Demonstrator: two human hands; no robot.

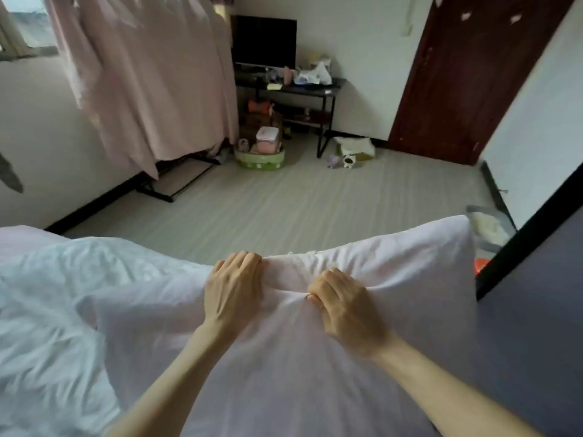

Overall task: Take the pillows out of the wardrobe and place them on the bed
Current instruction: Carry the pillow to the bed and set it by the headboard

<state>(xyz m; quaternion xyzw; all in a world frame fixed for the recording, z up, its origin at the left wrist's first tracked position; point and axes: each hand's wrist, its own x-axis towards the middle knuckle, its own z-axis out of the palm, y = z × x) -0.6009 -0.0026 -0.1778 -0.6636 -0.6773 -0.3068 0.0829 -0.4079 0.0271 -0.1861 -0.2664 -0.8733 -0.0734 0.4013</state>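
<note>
A large white pillow (394, 279) fills the lower middle of the head view, held up in front of me. My left hand (233, 288) grips its top edge, fingers curled over the fabric. My right hand (344, 307) pinches a bunch of the pillow's cover just to the right of that. At the lower left lies the bed (47, 310) with crumpled white bedding, partly under the pillow's left corner. A dark panel (536, 310) stands at the right edge; I cannot tell whether it is the wardrobe.
Grey striped floor (299, 203) stretches ahead. Pink curtains (142, 74) hang at the left. A black desk (293, 86) with a monitor and clutter stands at the back, a green basket (260, 159) below it. A dark red door (467, 74) is at the back right.
</note>
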